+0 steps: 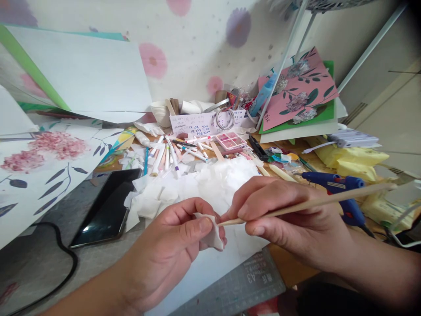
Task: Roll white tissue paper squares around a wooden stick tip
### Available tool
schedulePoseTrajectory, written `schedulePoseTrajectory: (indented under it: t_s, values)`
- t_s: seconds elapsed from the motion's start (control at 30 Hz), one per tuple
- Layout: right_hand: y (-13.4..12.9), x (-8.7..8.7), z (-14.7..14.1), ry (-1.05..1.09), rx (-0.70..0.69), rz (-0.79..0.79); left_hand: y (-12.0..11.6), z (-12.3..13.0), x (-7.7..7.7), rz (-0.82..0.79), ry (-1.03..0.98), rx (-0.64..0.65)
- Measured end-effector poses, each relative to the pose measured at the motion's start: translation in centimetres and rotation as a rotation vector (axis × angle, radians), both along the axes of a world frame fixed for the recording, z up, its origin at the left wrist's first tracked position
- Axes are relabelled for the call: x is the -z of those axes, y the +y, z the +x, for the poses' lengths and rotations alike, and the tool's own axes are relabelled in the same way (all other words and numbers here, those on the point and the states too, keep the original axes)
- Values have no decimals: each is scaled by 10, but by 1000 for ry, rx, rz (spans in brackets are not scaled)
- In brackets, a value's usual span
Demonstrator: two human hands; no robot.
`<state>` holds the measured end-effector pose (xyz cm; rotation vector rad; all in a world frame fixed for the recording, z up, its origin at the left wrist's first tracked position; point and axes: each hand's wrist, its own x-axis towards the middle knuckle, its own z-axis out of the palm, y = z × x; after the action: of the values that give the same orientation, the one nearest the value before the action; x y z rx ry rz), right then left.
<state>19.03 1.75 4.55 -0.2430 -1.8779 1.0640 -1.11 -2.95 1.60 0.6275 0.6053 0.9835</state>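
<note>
Between thumb and fingers, my left hand [179, 241] pinches a small white paper piece [213, 235] near the centre of the view. My right hand [289, 219] is closed on a thin wooden stick [315, 202], whose pointed tip touches or nearly touches the edge of the paper. The blunt end of the stick points up to the right. Behind both hands lies a heap of white paper pieces [184, 186]. A white sheet [205, 281] lies under the hands on a grey cutting mat [259, 278].
A black phone [105, 206] and a cable [62, 245] lie at left, beside a flower picture [46, 175]. Pens [169, 156] and a pink palette [230, 141] sit behind the heap. At right are a blue glue gun [335, 182] and yellow paper [355, 162].
</note>
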Motion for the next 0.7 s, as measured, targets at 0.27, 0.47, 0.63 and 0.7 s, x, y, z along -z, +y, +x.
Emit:
schedulePoseTrajectory:
  t_s: [0.27, 0.47, 0.63, 0.7]
  values:
    - [0, -3, 0, -58, 14, 39, 0, -1, 0, -6, -4, -1]
    - [2, -2, -1, -60, 3, 59, -1, -1, 0, 4, -5, 0]
    - [0, -3, 0, -65, 7, 61, -1, -2, 1, -6, 3, -14]
    - [0, -3, 0, -59, 2, 54, 0, -2, 1, -11, 7, -17]
